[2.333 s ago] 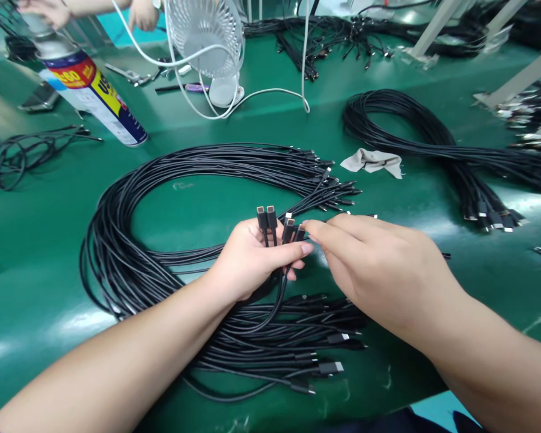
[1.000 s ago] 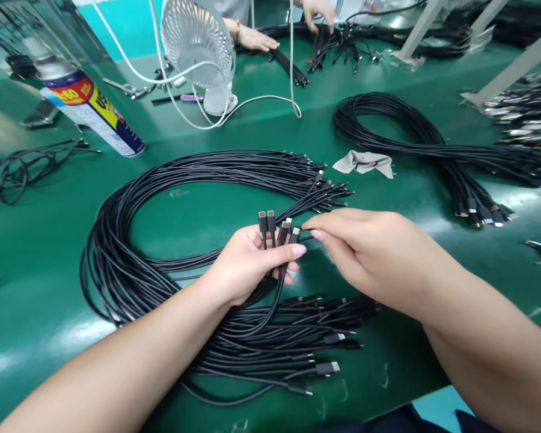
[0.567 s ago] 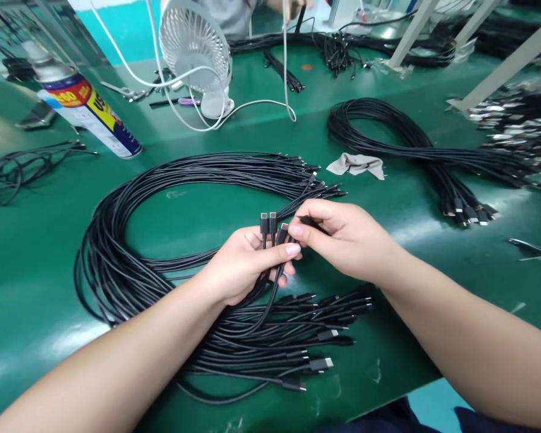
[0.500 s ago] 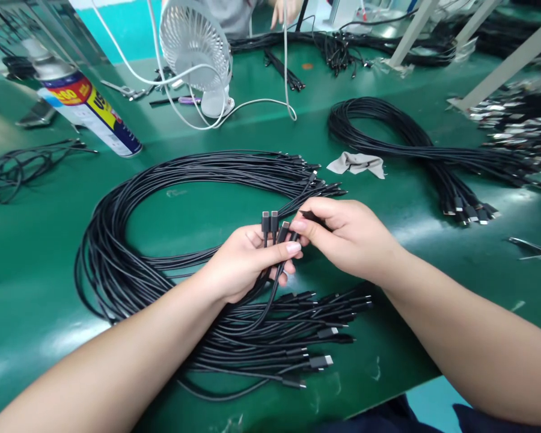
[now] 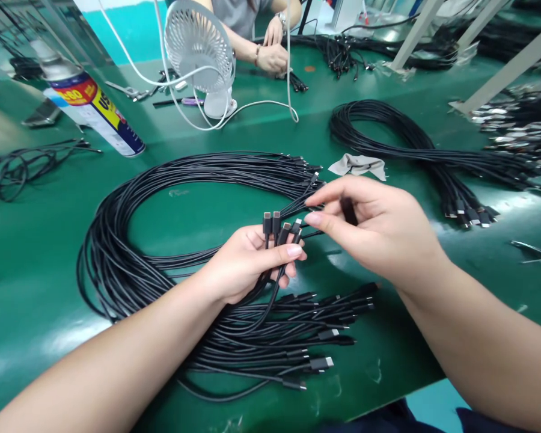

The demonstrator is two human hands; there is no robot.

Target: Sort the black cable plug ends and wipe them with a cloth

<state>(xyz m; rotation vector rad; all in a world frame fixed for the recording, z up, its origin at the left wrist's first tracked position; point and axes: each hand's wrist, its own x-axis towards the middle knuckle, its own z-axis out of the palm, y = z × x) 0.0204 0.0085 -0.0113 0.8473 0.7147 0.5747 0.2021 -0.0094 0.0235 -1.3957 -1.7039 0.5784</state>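
My left hand (image 5: 247,261) grips several black cable ends with their connector plugs (image 5: 279,225) pointing up, fanned side by side above my thumb. My right hand (image 5: 379,225) hovers just right of those plugs, thumb and forefinger pinched together at a cable end; whether it grips that end is hidden by the fingers. Both hands are above a large loop of black cables (image 5: 130,240) on the green table (image 5: 40,288). More plug ends (image 5: 324,337) lie fanned out below my hands.
A second cable bundle (image 5: 401,138) lies at the right, a grey cloth (image 5: 358,165) beside it. A white desk fan (image 5: 201,51) and a spray can (image 5: 90,108) stand behind. Another person's hands (image 5: 270,54) work at the far edge. Loose cables (image 5: 18,165) lie left.
My right hand drew back to the right from the plugs in my left hand and lifted slightly. One more plug now shows in the left hand's fan. Another person's hands came into view.
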